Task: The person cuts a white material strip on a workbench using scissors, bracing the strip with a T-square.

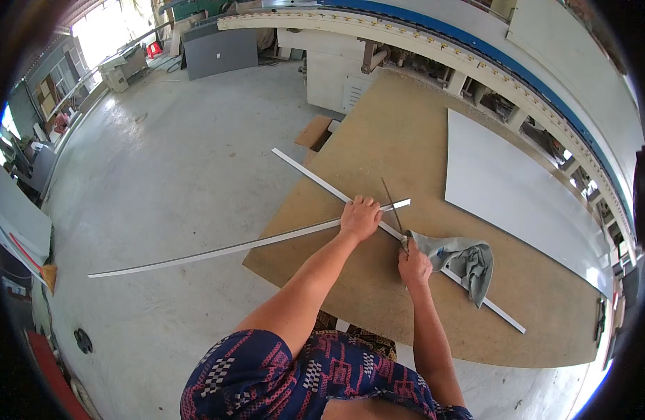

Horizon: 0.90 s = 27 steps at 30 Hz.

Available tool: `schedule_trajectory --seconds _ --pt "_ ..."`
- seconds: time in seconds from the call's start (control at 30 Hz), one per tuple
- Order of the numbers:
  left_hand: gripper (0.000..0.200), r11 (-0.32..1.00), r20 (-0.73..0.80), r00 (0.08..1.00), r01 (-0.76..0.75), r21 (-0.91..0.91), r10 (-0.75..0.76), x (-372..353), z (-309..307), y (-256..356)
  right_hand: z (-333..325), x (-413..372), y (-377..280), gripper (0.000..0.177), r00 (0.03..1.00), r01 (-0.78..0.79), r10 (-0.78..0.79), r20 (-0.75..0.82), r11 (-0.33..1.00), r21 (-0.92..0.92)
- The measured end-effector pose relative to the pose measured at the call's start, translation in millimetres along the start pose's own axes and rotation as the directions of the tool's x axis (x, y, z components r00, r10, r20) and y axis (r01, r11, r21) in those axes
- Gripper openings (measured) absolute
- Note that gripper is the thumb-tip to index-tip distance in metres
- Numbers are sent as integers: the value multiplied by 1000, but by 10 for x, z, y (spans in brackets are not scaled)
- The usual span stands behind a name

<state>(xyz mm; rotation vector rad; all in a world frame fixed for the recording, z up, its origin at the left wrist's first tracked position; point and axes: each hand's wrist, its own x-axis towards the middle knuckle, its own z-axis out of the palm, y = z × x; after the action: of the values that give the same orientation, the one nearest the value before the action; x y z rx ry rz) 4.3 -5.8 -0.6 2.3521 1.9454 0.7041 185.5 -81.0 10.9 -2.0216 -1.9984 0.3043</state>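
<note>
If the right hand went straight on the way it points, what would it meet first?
The right hand would probably meet the strip end jutting past the left hand; depth is unclear, so it might pass above.

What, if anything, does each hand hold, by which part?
Left hand: white strip, near its right end. Right hand: thin dark tool, by its near end.

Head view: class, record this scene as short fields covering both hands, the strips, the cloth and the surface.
Left hand: on the long strip, near its crossing with the second strip
Right hand: holding a thin tool, type unclear
Grey cloth: crumpled over the second strip
Surface: brown board, also bearing a white panel
</note>
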Motion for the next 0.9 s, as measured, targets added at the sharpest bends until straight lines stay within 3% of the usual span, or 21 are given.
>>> schedule_trajectory --seconds 0.9 --pt "21 1000 0 1000 -7 19 7 -4 10 1 -1 -2 13 42 999 48 -49 -6 998 -50"
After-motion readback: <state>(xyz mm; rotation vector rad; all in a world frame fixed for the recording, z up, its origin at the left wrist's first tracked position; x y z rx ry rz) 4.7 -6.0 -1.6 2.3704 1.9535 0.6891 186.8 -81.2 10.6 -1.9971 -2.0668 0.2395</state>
